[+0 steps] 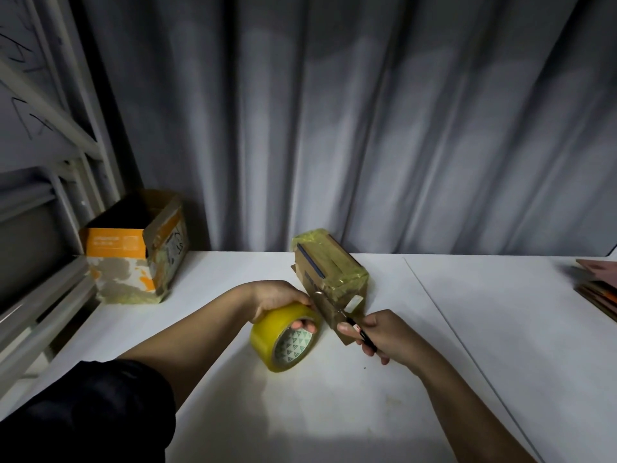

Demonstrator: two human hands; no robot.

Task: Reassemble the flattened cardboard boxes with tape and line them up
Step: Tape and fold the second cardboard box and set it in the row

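Gripping a yellow tape roll (285, 335), the left hand (278, 297) sits near the middle of the white bench (334, 412), fingers curled through the core, roll tilted on its edge. Right hand (384, 334), at about 3 o'clock from the roll, is closed around a thin dark tool (362, 335), pen or cutter, cannot tell which; its tip touches the near end of a small brown box (329, 279).

Small box: lies on the bench at 1 o'clock from the roll, long axis running away toward the curtain (367, 128), top wrapped in yellowish tape, white label on the near end.

Second box (137, 255): orange and white, open at the top, patched with tape, stands at 10 o'clock near the bench's far left corner, well apart from the small box.

Metal shelving (50, 162) at the left edge. Flat cardboard stack (597, 285) at far right, partly cut off.
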